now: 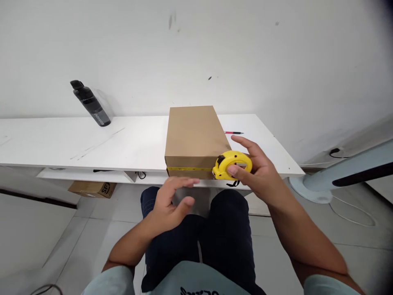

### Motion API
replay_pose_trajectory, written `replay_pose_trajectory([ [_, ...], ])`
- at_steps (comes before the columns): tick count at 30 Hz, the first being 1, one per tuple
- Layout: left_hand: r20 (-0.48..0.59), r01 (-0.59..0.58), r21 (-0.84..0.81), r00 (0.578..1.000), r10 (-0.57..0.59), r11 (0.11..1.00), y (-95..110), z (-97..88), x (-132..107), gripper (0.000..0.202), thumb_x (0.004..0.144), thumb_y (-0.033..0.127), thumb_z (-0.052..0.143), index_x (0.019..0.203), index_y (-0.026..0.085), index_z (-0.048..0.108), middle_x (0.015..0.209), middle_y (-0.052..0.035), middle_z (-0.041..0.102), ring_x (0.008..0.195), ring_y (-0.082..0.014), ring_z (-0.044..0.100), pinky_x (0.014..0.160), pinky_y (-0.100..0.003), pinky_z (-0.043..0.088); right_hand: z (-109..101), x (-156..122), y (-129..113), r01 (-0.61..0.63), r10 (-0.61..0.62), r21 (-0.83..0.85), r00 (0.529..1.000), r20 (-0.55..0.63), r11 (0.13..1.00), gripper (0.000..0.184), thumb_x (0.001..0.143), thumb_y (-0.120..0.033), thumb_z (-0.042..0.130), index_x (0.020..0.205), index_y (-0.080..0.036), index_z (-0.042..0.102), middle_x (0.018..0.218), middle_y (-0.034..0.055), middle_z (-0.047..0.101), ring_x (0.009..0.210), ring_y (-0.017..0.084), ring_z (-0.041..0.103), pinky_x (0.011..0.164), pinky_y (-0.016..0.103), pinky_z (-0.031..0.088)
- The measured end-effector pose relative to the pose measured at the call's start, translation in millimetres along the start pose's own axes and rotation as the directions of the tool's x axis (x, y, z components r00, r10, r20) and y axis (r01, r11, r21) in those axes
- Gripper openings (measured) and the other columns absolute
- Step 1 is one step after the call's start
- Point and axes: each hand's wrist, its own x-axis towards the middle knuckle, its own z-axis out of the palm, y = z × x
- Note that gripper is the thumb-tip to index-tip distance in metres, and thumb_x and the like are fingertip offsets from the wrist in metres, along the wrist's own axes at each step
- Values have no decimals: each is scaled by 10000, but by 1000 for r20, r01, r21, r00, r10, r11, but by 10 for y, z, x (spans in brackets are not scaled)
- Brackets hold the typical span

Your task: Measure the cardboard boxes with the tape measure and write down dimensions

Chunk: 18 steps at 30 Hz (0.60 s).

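A yellow tape measure [229,165] with black parts is gripped in my right hand [258,174], thumb on its near side and index finger stretched out. It hangs in front of the right near corner of a closed brown cardboard box [196,131]. Yellow tape runs along the box's front face. My left hand [170,203] is held above my lap, just short of the box, with thumb and fingers apart and nothing between them. Whether any blade is pulled out of the tape measure I cannot tell.
The box stands on a white desk [138,143] against the wall. A red and black pen [234,132] lies right of it, a dark bottle [91,104] stands at the left. Below are a shelf [86,175] and another carton [92,189]. A pale column-shaped appliance [322,180] stands at the right.
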Motion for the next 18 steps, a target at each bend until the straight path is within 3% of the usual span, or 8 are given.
replay_pose_trajectory([
  [1,-7,-117,179,993,120,977,45,-60,68,364,971,443,704,1305,317,635,1235,-71,784,1099,-234,743,983,-436,545,47,4,-41,23,-23,22,999,24,1000,693,829,-457,842,1435,-308,539,949,14,728,715,166,699,621,293,599],
  [3,18,-282,470,951,310,837,80,-128,189,292,921,391,776,1176,309,658,1166,-38,806,995,-215,765,1058,-458,492,172,9,-110,68,-72,49,994,83,997,543,819,-477,849,1275,-294,617,982,18,718,740,159,691,629,281,602],
  [6,-10,-332,676,889,458,658,73,-176,285,164,928,253,745,1049,304,647,1047,19,823,838,-175,764,1176,-479,382,337,6,-149,117,-127,82,983,136,990,416,834,-497,835,1122,-277,631,970,7,697,737,137,664,624,252,596],
  [9,-12,-327,759,857,515,563,104,-227,302,282,909,238,751,1161,309,646,1071,6,821,877,-185,771,1241,-473,315,408,-10,-119,154,-167,113,978,122,982,403,833,-492,842,1111,-285,636,977,0,700,742,131,674,625,242,602],
  [13,111,-464,774,770,628,432,151,-311,319,267,924,125,668,1165,241,685,984,-3,824,786,-139,748,1264,-431,295,384,-8,-68,256,-260,93,965,34,962,462,772,-501,894,1134,-293,696,1037,11,740,807,157,717,666,265,633],
  [15,63,-422,800,766,640,426,73,-410,353,283,915,117,665,1174,230,681,946,-3,817,743,-135,726,1224,-444,338,299,52,-38,320,-319,30,947,-49,947,481,760,-504,903,1159,-301,728,1120,29,757,905,190,743,731,298,654],
  [18,10,-343,849,770,638,402,-236,-664,453,321,902,165,688,1205,267,667,946,-7,806,724,-153,699,1095,-452,428,60,241,82,377,-389,-96,900,-197,921,511,817,-521,852,1275,-334,724,1257,47,745,1088,253,741,880,397,660],
])
